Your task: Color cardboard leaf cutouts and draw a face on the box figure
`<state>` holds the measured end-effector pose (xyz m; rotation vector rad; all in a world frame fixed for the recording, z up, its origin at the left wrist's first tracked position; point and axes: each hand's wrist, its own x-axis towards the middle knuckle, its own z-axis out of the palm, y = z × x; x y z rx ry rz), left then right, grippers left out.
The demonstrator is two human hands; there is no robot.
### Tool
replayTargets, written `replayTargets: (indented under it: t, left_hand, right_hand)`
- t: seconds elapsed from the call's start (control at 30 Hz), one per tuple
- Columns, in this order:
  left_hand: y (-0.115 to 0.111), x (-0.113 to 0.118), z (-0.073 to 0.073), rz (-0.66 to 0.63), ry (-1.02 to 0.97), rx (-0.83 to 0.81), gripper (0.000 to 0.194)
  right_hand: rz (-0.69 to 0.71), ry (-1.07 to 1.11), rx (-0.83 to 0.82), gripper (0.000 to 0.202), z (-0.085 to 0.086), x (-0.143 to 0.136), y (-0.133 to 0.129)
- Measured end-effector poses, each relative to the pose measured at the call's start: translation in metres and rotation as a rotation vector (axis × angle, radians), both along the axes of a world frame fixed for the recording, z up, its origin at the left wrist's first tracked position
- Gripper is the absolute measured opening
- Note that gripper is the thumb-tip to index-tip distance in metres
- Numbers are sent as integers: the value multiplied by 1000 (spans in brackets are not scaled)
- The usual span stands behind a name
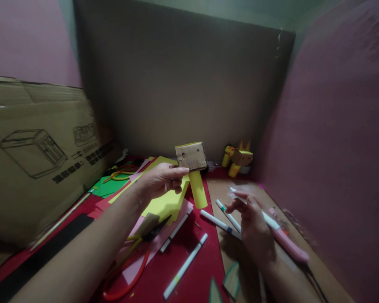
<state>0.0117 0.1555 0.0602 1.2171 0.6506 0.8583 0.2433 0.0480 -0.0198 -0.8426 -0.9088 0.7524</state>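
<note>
My left hand (pixel 162 181) pinches the lower edge of a cardboard animal figure (pixel 192 156) between thumb and fingers. Its boxy head has two dark eye dots, and a yellow paper tube (pixel 198 191) stands below it. On the right, my right hand (pixel 252 219) grips a slim white marker (pixel 240 194), its tip pointing up and left toward the figure. Two white capped markers (pixel 219 223) lie beside that hand. Two leaf-shaped cardboard pieces with green edges (pixel 232 280) rest near the front.
Yellow paper sheets (pixel 162 204), scissors (pixel 151 231) and more markers (pixel 185 266) cover the middle. A pink-handled corded tool (pixel 290 244) lies right. Behind stands another yellow-legged cardboard animal (pixel 241 158). A large carton (pixel 44 160) borders the left; a pink wall (pixel 331 139) the right.
</note>
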Motion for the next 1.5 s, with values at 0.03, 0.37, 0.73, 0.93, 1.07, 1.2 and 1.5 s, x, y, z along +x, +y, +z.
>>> replayTargets:
  t: [0.03, 0.37, 0.73, 0.93, 1.07, 1.2, 1.5]
  left_hand:
    - [1, 0, -1, 5, -1, 4, 39]
    - [-1, 1, 2, 103, 30, 48, 39]
    - [-7, 11, 3, 178, 45, 106, 38]
    - [-15, 12, 10, 148, 33, 155, 40]
    - [-22, 12, 14, 118, 44, 197, 38]
    - [-28, 11, 18, 109, 69, 245, 38]
    - [-29, 5, 23, 120, 147, 360, 39]
  right_hand:
    - [-13, -17, 1, 31, 0, 0, 0]
    - [-82, -121, -55, 32, 1, 3, -4]
    - [-155, -318, 13, 25, 25, -8, -9]
    - [-186, -375, 212, 15, 59, -22, -6]
    - [-160, -442, 391, 18, 71, -36, -4]
    - [-150, -448, 475, 16, 76, -45, -3]
    - [-146, -416, 503, 13, 79, -49, 2]
